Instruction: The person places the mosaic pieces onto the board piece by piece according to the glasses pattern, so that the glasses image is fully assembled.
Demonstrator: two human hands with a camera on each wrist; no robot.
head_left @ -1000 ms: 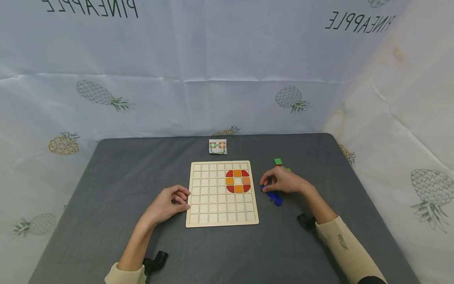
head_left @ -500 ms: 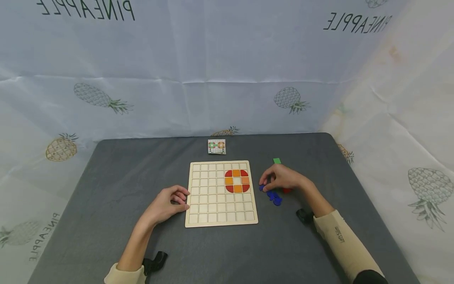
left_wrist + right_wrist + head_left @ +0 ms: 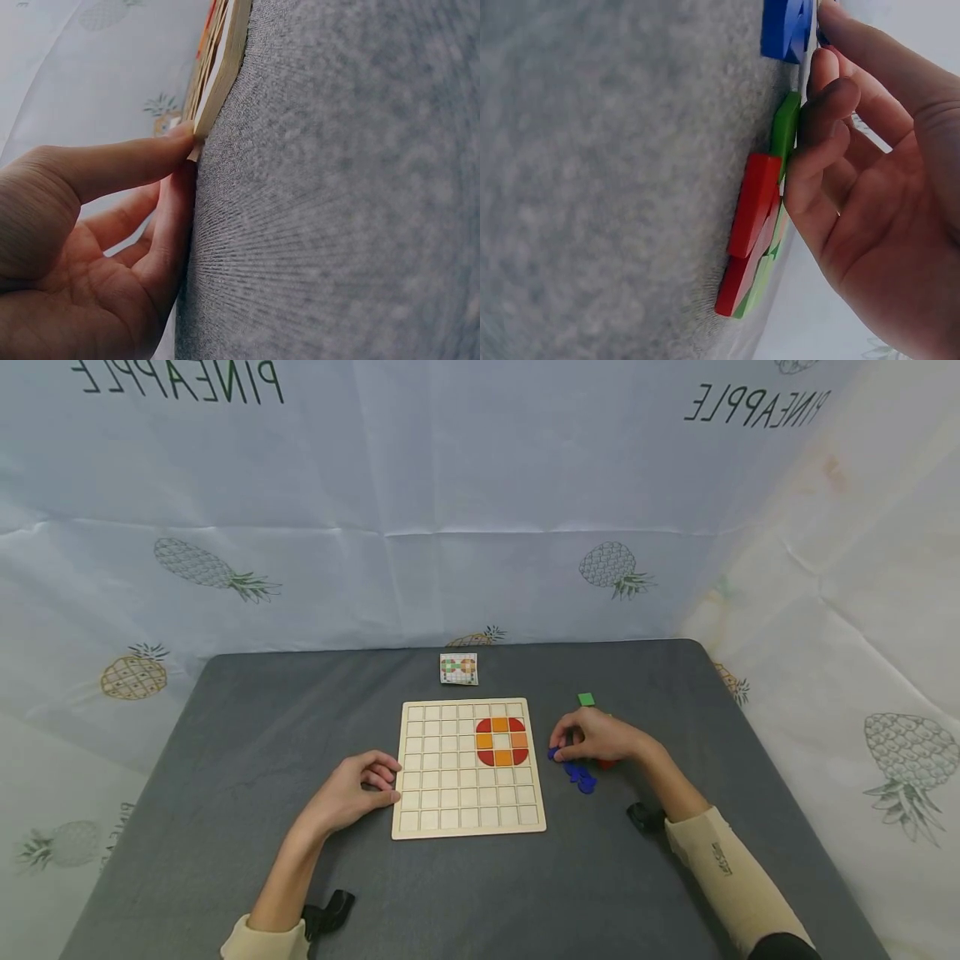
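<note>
Close up, the right hand (image 3: pixel 600 737) rests curled fingertips on small blue pieces (image 3: pixel 577 773) beside the wooden grid board (image 3: pixel 468 802); whether it pinches one, I cannot tell. The left hand (image 3: pixel 352 793), loosely curled and holding nothing, touches the board's edge on the grey table (image 3: pixel 225 735). Those pieces look light, stiff and thin, best pinched by their edges.

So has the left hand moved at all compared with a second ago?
No. The left hand keeps its fingertips against the left edge of the wooden grid board, at the same rows as before.
</note>
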